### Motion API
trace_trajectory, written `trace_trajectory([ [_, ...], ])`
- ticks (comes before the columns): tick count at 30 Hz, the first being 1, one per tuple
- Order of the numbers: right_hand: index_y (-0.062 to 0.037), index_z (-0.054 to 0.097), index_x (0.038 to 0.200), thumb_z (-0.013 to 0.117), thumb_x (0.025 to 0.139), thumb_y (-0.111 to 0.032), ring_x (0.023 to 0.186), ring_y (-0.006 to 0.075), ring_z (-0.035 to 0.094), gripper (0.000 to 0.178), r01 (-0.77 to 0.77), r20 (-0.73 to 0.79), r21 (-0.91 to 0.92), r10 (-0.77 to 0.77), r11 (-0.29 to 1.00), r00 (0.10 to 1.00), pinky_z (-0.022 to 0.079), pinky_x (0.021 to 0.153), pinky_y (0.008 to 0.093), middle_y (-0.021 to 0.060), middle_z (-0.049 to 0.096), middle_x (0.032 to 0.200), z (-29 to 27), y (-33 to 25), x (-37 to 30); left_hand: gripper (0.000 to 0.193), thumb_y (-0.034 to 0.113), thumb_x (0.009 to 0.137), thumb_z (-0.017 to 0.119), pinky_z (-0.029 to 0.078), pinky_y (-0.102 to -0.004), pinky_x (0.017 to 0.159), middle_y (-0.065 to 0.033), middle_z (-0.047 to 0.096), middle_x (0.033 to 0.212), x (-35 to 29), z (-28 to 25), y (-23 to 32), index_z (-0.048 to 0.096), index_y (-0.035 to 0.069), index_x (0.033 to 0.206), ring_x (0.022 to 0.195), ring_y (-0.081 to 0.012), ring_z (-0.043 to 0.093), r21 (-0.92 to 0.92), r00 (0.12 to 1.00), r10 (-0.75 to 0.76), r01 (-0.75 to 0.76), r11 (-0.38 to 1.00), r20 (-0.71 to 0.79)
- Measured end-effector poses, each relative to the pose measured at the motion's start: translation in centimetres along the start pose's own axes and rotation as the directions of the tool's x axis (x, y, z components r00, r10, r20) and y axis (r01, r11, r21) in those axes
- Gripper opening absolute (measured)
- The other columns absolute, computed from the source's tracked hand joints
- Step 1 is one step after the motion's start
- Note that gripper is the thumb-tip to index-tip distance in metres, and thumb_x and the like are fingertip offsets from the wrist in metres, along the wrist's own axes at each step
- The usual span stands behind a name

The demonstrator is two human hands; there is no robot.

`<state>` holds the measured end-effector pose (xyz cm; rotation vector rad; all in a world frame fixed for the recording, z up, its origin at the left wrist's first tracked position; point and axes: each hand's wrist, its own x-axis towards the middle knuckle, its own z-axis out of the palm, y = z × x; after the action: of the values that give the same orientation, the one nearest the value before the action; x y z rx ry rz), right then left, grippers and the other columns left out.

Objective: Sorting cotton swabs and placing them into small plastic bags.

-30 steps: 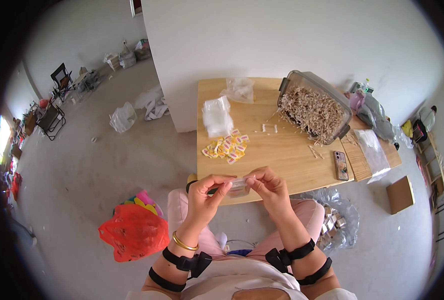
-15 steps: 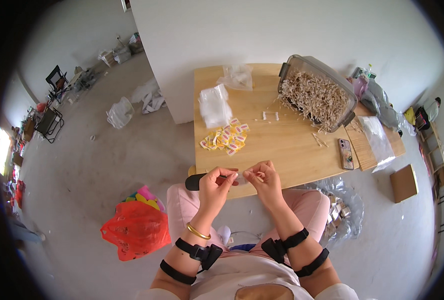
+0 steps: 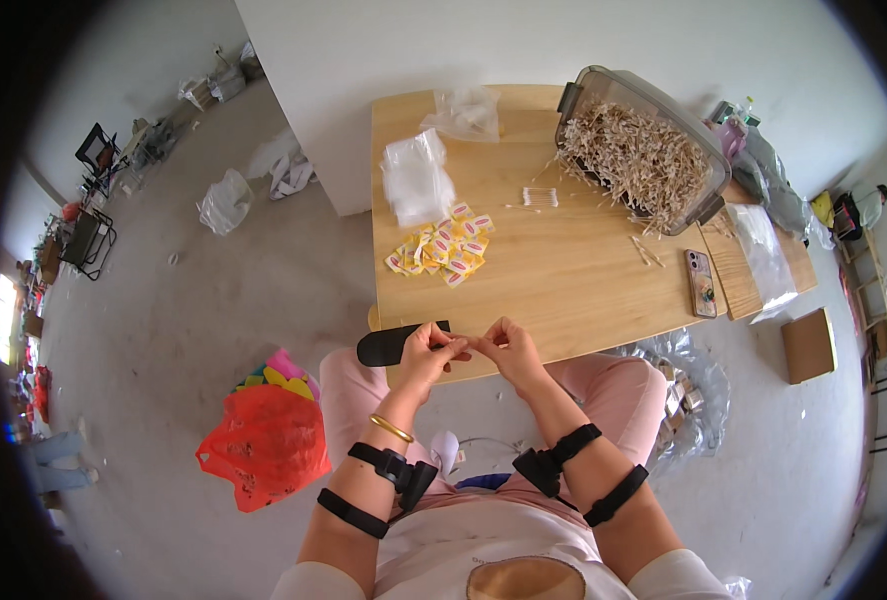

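Note:
My left hand [image 3: 432, 352] and my right hand [image 3: 509, 352] meet over the table's front edge. Fingertips of both are pinched together, almost touching; whatever is between them is too small to make out. Beside my left hand lies a black flat piece with a rounded end [image 3: 384, 346]. Farther back are a pile of small yellow-and-white packets [image 3: 442, 246] and a stack of clear plastic bags [image 3: 417, 180]. A short row of cotton swabs [image 3: 541, 197] lies mid-table. Behind it, a tilted grey bin [image 3: 709, 208] holds a heap of loose cotton swabs [image 3: 639, 160].
A phone [image 3: 702, 284] and a few loose swabs [image 3: 648, 252] lie at the table's right. Clear plastic [image 3: 764, 250] covers part of a wooden board. On the floor are a red bag [image 3: 264, 445], a cardboard box [image 3: 810, 346] and a plastic sack of small boxes [image 3: 689, 405].
My view has shifted, so the table sits higher in the picture. My hands have drawn closer together, and the clear bit seen between them before is no longer discernible.

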<state>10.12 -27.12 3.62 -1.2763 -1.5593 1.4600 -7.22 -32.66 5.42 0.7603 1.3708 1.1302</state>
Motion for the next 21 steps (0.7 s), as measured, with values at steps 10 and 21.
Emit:
trace_trajectory([
  [10,-0.0068,0.061,0.090,0.081,0.090,-0.028,0.073,0.0074,0.053,0.029,-0.154,0.260,0.107,0.122,0.982,0.958,0.043,0.063,0.0247,-0.0020,0.058,0.078,-2.7,1.3,1.9,0.030,0.024,0.089,0.081,0.043,-0.0223,0.062,0.0000,0.068,0.083,2.0,-0.9,-0.4,0.053,0.014,0.085,0.081,-0.0132,0.072,-0.065,0.978,-0.104,0.118,0.991,0.183],
  [21,-0.0020,0.068,0.092,0.077,0.090,-0.016,0.082,0.0089,0.058,0.017,0.100,0.137,0.060,-0.108,0.993,0.985,0.047,0.074,0.0269,0.0012,0.067,0.087,-1.5,-2.7,-1.1,0.031,0.020,0.089,0.079,0.049,-0.0246,0.068,-0.0036,0.071,0.094,-2.2,0.8,0.5,0.062,0.004,0.110,0.076,-0.0106,0.064,0.024,0.978,0.179,-0.183,0.983,0.111],
])
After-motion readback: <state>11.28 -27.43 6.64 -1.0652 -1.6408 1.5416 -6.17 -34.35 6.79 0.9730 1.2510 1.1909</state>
